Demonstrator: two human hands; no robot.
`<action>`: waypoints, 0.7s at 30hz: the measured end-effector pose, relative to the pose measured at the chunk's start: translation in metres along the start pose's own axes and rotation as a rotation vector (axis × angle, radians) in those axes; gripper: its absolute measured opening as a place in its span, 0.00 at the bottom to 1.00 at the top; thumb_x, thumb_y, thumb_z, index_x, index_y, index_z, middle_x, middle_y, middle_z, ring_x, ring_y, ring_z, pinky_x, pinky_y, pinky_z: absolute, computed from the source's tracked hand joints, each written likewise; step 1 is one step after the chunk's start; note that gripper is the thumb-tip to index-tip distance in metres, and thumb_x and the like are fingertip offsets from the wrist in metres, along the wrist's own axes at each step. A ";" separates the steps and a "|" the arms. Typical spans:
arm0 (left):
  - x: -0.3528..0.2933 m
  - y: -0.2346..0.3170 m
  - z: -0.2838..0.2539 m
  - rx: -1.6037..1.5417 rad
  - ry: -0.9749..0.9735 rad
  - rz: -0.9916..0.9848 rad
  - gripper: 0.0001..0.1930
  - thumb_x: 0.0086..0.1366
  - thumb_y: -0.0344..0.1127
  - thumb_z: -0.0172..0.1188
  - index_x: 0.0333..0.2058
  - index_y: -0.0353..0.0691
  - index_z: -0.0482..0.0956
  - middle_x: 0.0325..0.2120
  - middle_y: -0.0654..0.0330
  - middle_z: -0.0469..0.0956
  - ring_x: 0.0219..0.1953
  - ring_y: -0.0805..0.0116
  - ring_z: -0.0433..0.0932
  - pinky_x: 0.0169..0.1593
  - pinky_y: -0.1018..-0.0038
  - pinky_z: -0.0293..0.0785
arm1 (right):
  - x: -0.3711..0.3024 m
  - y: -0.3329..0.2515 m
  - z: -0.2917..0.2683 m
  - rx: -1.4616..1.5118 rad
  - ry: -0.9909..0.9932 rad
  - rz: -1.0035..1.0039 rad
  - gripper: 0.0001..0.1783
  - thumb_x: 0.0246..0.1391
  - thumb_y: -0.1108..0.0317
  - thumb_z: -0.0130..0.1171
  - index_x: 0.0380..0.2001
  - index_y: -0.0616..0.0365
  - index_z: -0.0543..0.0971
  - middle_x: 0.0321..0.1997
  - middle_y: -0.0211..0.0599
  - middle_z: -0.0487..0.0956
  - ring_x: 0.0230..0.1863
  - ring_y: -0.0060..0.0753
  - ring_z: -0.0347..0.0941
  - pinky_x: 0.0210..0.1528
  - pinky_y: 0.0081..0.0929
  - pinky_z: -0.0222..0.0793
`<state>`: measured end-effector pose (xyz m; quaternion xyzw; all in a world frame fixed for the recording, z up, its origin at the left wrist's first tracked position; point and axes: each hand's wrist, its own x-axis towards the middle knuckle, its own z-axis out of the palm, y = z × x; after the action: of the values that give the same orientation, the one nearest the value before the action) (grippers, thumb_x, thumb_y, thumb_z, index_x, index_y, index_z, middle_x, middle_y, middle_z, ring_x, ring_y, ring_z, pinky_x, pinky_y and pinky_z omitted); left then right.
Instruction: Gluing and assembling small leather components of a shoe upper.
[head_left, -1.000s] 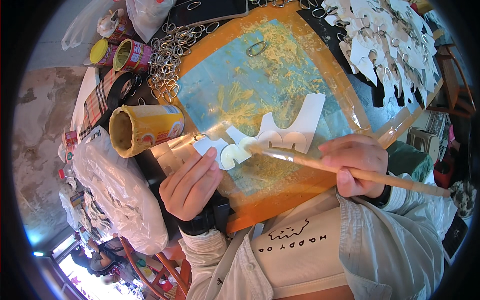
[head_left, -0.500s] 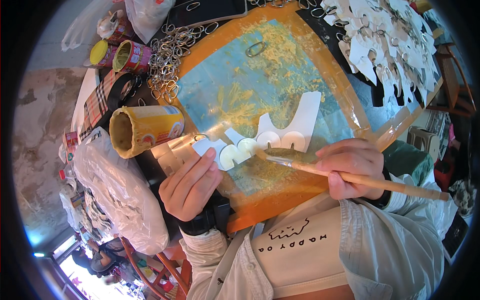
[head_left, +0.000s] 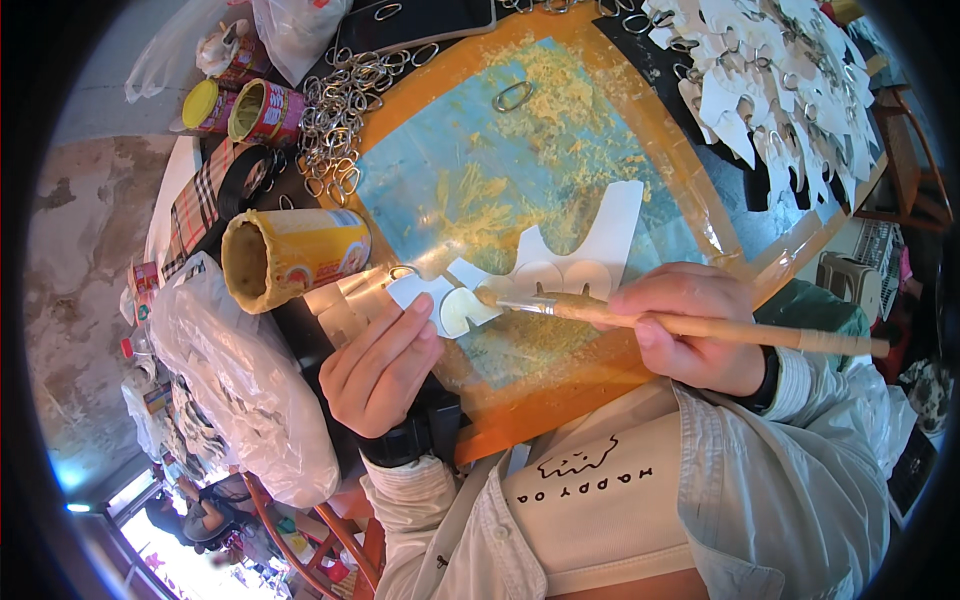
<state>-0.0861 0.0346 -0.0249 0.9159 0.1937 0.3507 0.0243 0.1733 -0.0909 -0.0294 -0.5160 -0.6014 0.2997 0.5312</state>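
Observation:
My left hand [head_left: 378,370] has its fingers pressed together on the left end of a white cut-out piece [head_left: 408,289]; the thumb is hidden. A metal ring [head_left: 403,271] sits at that piece's upper edge. In my right hand [head_left: 690,325] is a paintbrush [head_left: 715,331], its wooden handle pointing right. The bristles touch a pale round patch [head_left: 463,312] on the white piece, near my left fingertips. To the right, a larger curved part of white cut-out material [head_left: 615,225] with more round patches lies on the stained blue work surface [head_left: 420,185].
A yellow can [head_left: 310,248] with a crusted rim lies left of the work surface. Behind it are a heap of metal rings [head_left: 345,105] and an open pink can [head_left: 265,112]. Many white pieces with rings [head_left: 770,90] pile up far right. A plastic bag [head_left: 235,390] lies at left.
My right hand has shifted slightly left with the paintbrush. The bristles have moved left along the white material to the patch near my left fingers. My left hand stays almost still.

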 end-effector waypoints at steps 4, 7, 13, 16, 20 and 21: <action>-0.001 0.000 0.000 -0.005 -0.001 -0.001 0.10 0.43 0.20 0.69 0.27 0.37 0.81 0.30 0.55 0.84 0.34 0.61 0.85 0.32 0.77 0.80 | -0.005 -0.002 0.001 0.226 0.025 0.165 0.05 0.54 0.74 0.60 0.34 0.63 0.79 0.29 0.39 0.82 0.28 0.28 0.79 0.31 0.22 0.74; -0.001 -0.001 -0.002 -0.002 -0.008 0.004 0.09 0.44 0.20 0.69 0.26 0.37 0.81 0.30 0.55 0.84 0.33 0.61 0.85 0.32 0.77 0.80 | -0.011 0.002 -0.002 0.405 0.046 0.264 0.06 0.58 0.73 0.56 0.34 0.66 0.78 0.30 0.40 0.81 0.31 0.26 0.79 0.34 0.21 0.73; 0.000 -0.001 -0.002 -0.020 0.003 -0.008 0.09 0.43 0.20 0.69 0.26 0.36 0.80 0.30 0.54 0.84 0.32 0.60 0.85 0.32 0.76 0.80 | -0.006 0.005 0.001 0.410 0.199 0.235 0.07 0.61 0.73 0.52 0.36 0.67 0.76 0.33 0.38 0.79 0.34 0.26 0.79 0.36 0.19 0.72; -0.001 -0.001 -0.003 -0.014 -0.006 0.000 0.10 0.43 0.20 0.69 0.26 0.36 0.80 0.30 0.54 0.84 0.33 0.60 0.85 0.32 0.76 0.80 | -0.003 0.002 0.006 0.380 0.210 0.263 0.06 0.60 0.75 0.52 0.35 0.67 0.77 0.32 0.38 0.80 0.33 0.24 0.79 0.35 0.18 0.72; -0.002 -0.002 -0.003 -0.013 -0.002 0.003 0.10 0.43 0.20 0.70 0.26 0.35 0.81 0.31 0.54 0.84 0.34 0.60 0.85 0.33 0.76 0.81 | -0.002 0.001 0.005 0.269 0.090 0.245 0.05 0.58 0.76 0.54 0.34 0.66 0.78 0.32 0.39 0.81 0.33 0.23 0.79 0.34 0.18 0.72; -0.002 -0.002 -0.002 -0.014 -0.001 0.007 0.10 0.43 0.20 0.70 0.26 0.35 0.81 0.31 0.54 0.84 0.34 0.60 0.85 0.34 0.76 0.81 | -0.002 0.000 0.004 0.258 0.061 0.232 0.05 0.57 0.77 0.54 0.33 0.66 0.78 0.32 0.39 0.82 0.33 0.23 0.79 0.34 0.18 0.72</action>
<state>-0.0897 0.0349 -0.0250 0.9165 0.1881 0.3518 0.0298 0.1699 -0.0922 -0.0314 -0.5185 -0.4780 0.4177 0.5728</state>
